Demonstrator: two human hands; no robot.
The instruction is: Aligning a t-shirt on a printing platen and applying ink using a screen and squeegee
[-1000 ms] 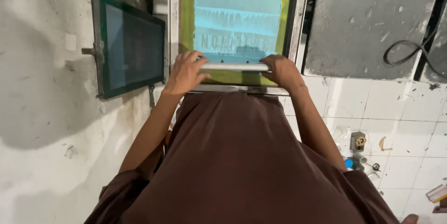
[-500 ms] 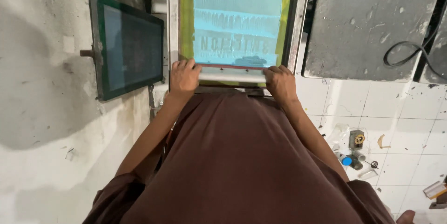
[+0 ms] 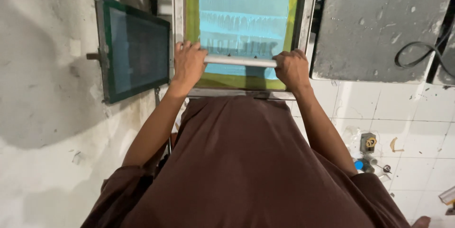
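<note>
Both my hands grip a white squeegee bar that lies across the near part of a printing screen. My left hand holds its left end, my right hand its right end. The screen has a light blue mesh with a faint dark pattern, a yellow-green border and a metal frame. My brown shirt hides everything below the screen's near edge.
A second screen with a dark green frame leans at the left over a rough whitish surface. A grey stained board with a black cable lies at the right. Small bottles and bits sit on the white tiled floor.
The bar with both hands came toward me along the screen and has now gone slightly back up it. The dark pattern on the mesh shows more above the bar.
</note>
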